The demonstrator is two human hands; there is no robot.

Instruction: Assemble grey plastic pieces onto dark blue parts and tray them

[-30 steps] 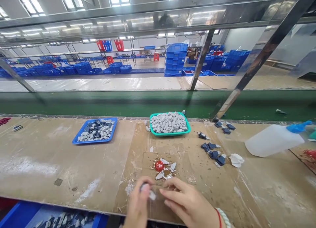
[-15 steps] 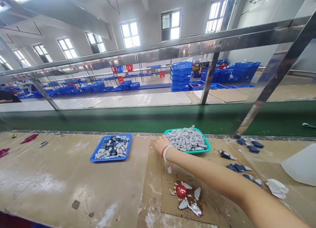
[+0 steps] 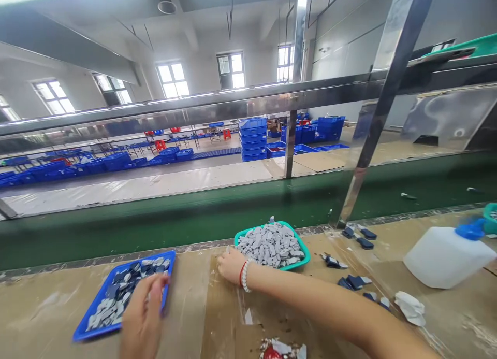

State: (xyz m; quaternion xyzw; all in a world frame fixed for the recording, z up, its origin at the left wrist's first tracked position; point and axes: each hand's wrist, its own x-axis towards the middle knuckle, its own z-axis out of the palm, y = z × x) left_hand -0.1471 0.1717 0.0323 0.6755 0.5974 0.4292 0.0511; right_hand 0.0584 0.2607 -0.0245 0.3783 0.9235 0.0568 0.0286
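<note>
My left hand [image 3: 140,320], blurred by motion, is in front of the blue tray [image 3: 79,332]. Its thumb and fingers curve towards each other, with red at the tips; whether anything is between them is unclear. In that tray lie dark blue and grey-white pieces [image 3: 106,311]. At the left end of the green tray [image 3: 304,260], heaped with grey pieces [image 3: 267,245], is my right hand [image 3: 232,266]. Its fingers are bent and partly hidden, and what they grip cannot be made out. A bead bracelet and red cord circle that wrist.
Dark blue pieces [image 3: 351,282] lie on the table to the right, near crumpled white paper [image 3: 410,308] and a white jug [image 3: 446,258]. A red round thing [image 3: 272,353] is at the bottom edge. A metal post [image 3: 355,188] and green belt [image 3: 186,221] stand beyond.
My left hand has come into view by the blue tray. My right hand stays beside the green tray. The view has shifted, bringing the jug fully into sight.
</note>
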